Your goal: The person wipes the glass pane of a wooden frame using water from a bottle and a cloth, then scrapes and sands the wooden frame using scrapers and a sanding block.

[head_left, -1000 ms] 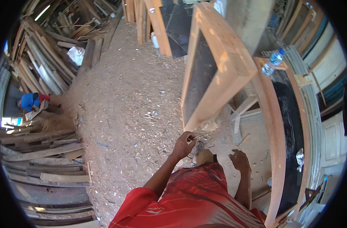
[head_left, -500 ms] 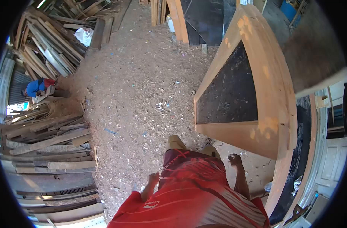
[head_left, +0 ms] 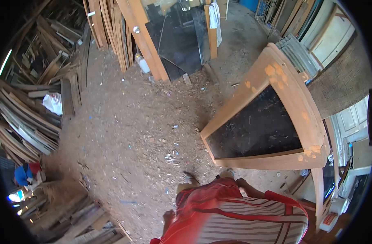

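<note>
A person in a red shirt with grey-striped panels (head_left: pixel 243 217) is standing on a chip-strewn brown earth floor (head_left: pixel 133 134). The left hand (head_left: pixel 168 217) is hanging low beside the hip, its fingers seeming loosely curled; nothing is showing in it, though blur is hiding how far it is open. The right hand (head_left: pixel 241 183) is resting near the right thigh, dark and partly screened, so its opening and any hold cannot be told.

Just beyond, on the right, a big orange-brown wooden frame with a black inset panel (head_left: pixel 255 132) is standing near the right hand, with no contact visible. The step in hand is looking like a pause or a walk alongside this frame rather than any handling. Taking hold of it would be calling for a turn to the right and an open-handed reach to its edge.

On the near left, weathered grey-brown boards (head_left: pixel 78 221) are lying stacked. Farther left, a co-worker in a blue top (head_left: pixel 21 175) is bending. At the far side, an orange-brown plank (head_left: pixel 143 40) is leaning beside a white plastic bottle (head_left: pixel 143 64).
</note>
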The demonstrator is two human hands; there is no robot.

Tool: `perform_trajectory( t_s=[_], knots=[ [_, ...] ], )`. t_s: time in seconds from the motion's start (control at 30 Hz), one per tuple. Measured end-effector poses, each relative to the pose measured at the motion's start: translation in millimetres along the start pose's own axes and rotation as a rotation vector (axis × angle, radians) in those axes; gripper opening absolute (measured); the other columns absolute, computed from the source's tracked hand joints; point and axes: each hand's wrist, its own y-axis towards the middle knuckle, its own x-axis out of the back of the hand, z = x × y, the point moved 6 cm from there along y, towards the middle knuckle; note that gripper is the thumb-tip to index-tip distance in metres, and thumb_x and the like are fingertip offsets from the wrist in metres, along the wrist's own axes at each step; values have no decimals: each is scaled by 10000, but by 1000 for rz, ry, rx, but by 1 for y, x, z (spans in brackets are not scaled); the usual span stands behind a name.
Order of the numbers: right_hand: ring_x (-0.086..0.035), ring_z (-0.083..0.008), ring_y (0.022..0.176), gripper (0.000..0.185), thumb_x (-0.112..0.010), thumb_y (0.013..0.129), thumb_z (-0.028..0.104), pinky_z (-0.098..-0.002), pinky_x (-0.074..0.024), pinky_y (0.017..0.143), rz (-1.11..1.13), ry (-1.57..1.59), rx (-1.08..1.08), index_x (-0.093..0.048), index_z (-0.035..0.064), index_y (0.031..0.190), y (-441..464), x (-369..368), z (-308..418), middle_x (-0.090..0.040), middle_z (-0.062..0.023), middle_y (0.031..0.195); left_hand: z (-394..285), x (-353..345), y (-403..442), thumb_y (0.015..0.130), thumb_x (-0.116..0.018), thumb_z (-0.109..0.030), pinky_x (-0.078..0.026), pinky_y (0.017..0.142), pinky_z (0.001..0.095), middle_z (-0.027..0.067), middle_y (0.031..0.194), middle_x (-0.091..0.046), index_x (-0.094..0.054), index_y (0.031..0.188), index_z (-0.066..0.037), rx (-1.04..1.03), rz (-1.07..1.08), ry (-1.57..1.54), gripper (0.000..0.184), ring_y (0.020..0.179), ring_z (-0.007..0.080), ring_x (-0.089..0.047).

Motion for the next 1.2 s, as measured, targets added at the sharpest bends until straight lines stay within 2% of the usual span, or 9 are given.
perform_trajectory(
  t_s=[0.07,0.13,0.27,0.43,0.53,0.6,0.97,1.07,1.2],
  knots=[
    [-730,-424,1046,551,-659,905,577,-469,-574,919,12,-86,128,-810,78,1083,15,27,56,-772,-200,1133,3,57,63,957,-636,-256,-559,633,447,133,791,-747,-774,838,-121,-83,7,31,227,705,334,-702],
    [-717,-407,1088,517,-626,943,534,-486,-552,980,-105,27,93,-797,78,1117,12,65,120,-760,-204,1158,-22,115,133,1023,-494,-250,-539,687,526,193,848,-744,-733,755,-63,-451,-123,668,405,789,399,-706],
    [-747,-392,1020,480,-700,898,536,-478,-583,891,-289,191,181,-806,91,1043,51,96,168,-757,-235,1102,-125,199,259,899,-754,-333,-577,918,460,237,1080,-769,-735,1122,21,-103,-245,11,420,1023,391,-742],
    [-714,-392,1132,483,-676,913,504,-469,-562,1000,-92,402,-206,-790,115,1176,70,130,192,-754,-217,1190,-314,185,364,975,-689,-315,-565,963,416,232,1144,-764,-725,1174,43,-273,-50,-201,411,1092,347,-739],
    [-714,-390,1124,463,-682,911,485,-470,-564,992,-59,395,-216,-789,116,1171,105,146,188,-753,-216,1185,-382,143,410,1014,-636,-311,-571,881,393,166,1051,-778,-742,1127,-14,-691,-19,4,335,976,293,-748],
    [-715,-389,1119,450,-685,910,472,-471,-565,987,-86,406,-218,-788,117,1167,119,165,187,-753,-216,1181,-402,121,414,992,-655,-379,-582,872,405,160,1019,-780,-759,1102,-47,-297,121,-251,365,973,305,-752],
    [-716,-382,1092,379,-705,904,401,-476,-570,958,-435,678,-167,-784,122,1146,248,413,203,-750,-215,1161,-448,105,524,955,-735,-471,-578,743,419,182,924,-794,-774,1026,-16,-94,421,-4,462,849,266,-764],
    [-717,-380,1085,360,-710,902,382,-477,-572,950,-506,716,-162,-782,123,1141,283,482,203,-749,-214,1155,-525,93,583,968,-729,-442,-566,704,429,156,884,-794,-778,970,-42,-298,449,187,402,780,262,-751],
    [-718,-378,1075,335,-718,899,356,-479,-574,940,-551,740,-214,-781,124,1133,324,536,197,-748,-214,1148,-655,54,697,996,-715,-376,-562,639,454,117,856,-772,-759,996,-79,82,586,-68,300,670,302,-697]
  ],
)
